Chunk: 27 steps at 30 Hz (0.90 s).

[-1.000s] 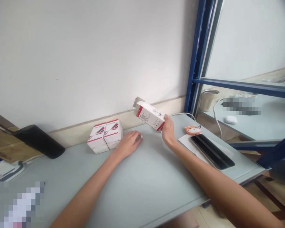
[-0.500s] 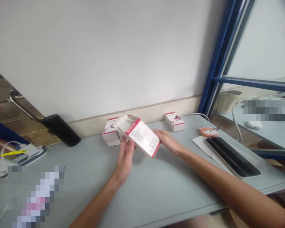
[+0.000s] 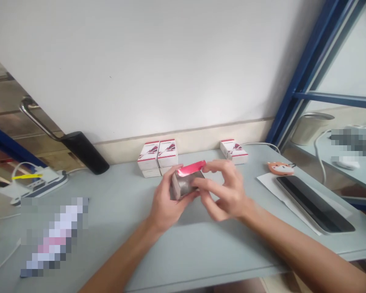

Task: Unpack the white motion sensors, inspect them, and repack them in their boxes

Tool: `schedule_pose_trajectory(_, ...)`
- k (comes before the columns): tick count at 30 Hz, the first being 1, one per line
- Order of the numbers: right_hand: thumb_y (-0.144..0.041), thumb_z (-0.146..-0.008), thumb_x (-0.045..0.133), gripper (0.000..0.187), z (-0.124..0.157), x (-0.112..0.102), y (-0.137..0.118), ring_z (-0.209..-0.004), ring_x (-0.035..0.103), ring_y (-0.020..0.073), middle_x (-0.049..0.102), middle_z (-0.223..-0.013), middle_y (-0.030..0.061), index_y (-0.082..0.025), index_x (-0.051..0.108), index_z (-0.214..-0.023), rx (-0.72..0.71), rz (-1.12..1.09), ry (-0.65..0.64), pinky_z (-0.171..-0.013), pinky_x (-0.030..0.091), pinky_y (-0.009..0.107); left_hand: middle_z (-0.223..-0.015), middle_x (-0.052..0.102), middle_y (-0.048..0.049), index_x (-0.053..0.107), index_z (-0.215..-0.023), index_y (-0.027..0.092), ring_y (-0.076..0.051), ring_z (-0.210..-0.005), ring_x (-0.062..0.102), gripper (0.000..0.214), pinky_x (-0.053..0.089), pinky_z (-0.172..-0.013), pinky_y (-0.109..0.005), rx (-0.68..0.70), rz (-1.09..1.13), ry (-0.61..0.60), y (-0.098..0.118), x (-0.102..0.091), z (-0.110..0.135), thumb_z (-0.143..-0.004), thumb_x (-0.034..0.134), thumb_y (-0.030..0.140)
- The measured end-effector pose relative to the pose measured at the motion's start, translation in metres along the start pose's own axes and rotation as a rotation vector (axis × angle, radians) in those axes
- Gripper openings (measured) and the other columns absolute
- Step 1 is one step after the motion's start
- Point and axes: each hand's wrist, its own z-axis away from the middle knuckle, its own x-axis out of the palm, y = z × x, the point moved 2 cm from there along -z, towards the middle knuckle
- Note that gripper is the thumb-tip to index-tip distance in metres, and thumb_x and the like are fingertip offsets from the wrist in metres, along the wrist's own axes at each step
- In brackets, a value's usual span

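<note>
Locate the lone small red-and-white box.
Head view: the lone box sits right of centre at the back of the table, between the box stack and the orange fox charm.

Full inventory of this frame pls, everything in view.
held box: 1, pale with red flap, between both hands
stacked boxes: at least 2, white and red, by the wall
lone box: 1, white and red, by the wall, right of the stack
cylinder: 1, black, metal handle, by the wall, left
fox charm: 1, orange, table right
slab: 1, black, on the sheet
sheet: 1, white, table right
cup: 1, metal, shelf right
power strip: 1, white, far left
rack: 1, blue, right
table: 1, pale grey
left hand: 1, holds held box
right hand: 1, fingers on the flap
</note>
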Motion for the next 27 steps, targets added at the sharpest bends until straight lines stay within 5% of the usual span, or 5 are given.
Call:
schedule_pose_trajectory(7, -0.022, -0.091, 0.066, 0.009, -0.001, 0.007, 0.007, -0.099, 0.059, 0.0283, 0.066, -0.117, 0.0113, -0.024, 0.074, -0.096, 0.291, 0.204, -0.181, -0.078, 0.052, 0.043, -0.126, 0.075, -0.0097, 0.052, -0.144, 0.026, -0.028, -0.113, 0.075, 0.074, 0.062, -0.099, -0.042, 0.347, -0.34, 0.088, -0.002, -0.003, -0.002, -0.081, 0.087, 0.046)
schedule_pose_trajectory(12, -0.036, -0.099, 0.065, 0.013, 0.007, 0.017, 0.007, -0.112, 0.058, 0.0332, 0.064, -0.127, 0.0122, -0.027, 0.074, -0.1, 0.439, 0.124, -0.272, -0.089, 0.053, 0.05, -0.12, 0.077, -0.0097, 0.057, -0.138, 0.028, -0.03, -0.107, 0.076, 0.067, 0.062, -0.096, -0.044, 0.328, -0.404, 0.061, -0.009, -0.004, -0.002, -0.081, 0.087, 0.044)
schedule_pose_trajectory(21, -0.029, -0.091, 0.074, 0.008, 0.026, 0.034, 0.02, -0.111, 0.06, 0.0274, 0.067, -0.113, 0.0063, -0.026, 0.074, -0.084, 0.844, -0.331, -0.259, -0.098, 0.051, 0.045, -0.118, 0.076, -0.0077, 0.044, -0.149, 0.034, -0.028, -0.1, 0.076, 0.082, 0.06, -0.089, -0.04, 0.565, -0.459, -0.074, -0.004, -0.001, -0.003, -0.08, 0.088, 0.044)
schedule_pose_trajectory(27, -0.029, -0.094, 0.07, 0.007, 0.023, 0.031, 0.028, -0.108, 0.06, 0.026, 0.067, -0.107, 0.0059, -0.026, 0.076, -0.092, 0.796, -0.271, -0.245, -0.091, 0.05, 0.04, -0.127, 0.073, -0.009, 0.04, -0.155, 0.033, -0.03, -0.111, 0.073, 0.078, 0.058, -0.095, -0.043, 0.467, -0.513, -0.083, -0.01, 0.003, -0.003, -0.088, 0.08, 0.03)
